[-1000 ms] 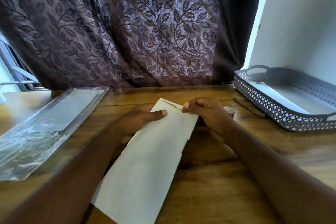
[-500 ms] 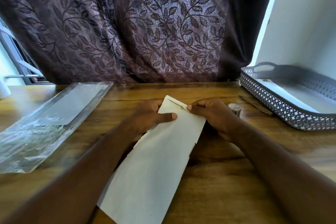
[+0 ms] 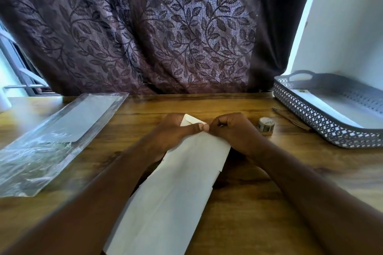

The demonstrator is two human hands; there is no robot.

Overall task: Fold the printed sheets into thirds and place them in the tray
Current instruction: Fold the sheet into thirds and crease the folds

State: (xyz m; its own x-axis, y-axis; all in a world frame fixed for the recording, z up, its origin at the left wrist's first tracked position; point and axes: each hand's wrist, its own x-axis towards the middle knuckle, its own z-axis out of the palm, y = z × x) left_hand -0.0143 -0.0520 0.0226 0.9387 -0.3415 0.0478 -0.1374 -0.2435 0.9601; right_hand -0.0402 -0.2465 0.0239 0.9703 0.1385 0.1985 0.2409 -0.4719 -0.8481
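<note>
Sheet lies on the wooden surface, a long white strip running from the near edge of view toward far centre, angled a bit to the right. It looks already doubled over lengthwise; a stepped edge shows on its right side.

Both hands work its far end. Left hand has its thumb laid flat on top of the paper, and its other fingers are hidden behind the far edge, so it reads as a pinch. Right hand has its fingers curled tight and clamped on the same far edge, tips touching the left thumb. A small flap corner sticks up between the two hands.

Judgement: the hands meet at one point to line up paper edges and pin them before creasing. The rest of the strip stays flat on the surface so the fold stays square.

Tray sits far right, well apart from the hands, with a white sheet lying inside. It is probably parked on that side so the right hand can drop in finished folds.

Plastic sleeve with paper inside lies at left, likely the supply. Tape roll and thin dark stick sit between right hand and tray, untouched. Leaf-pattern curtain hangs behind.
</note>
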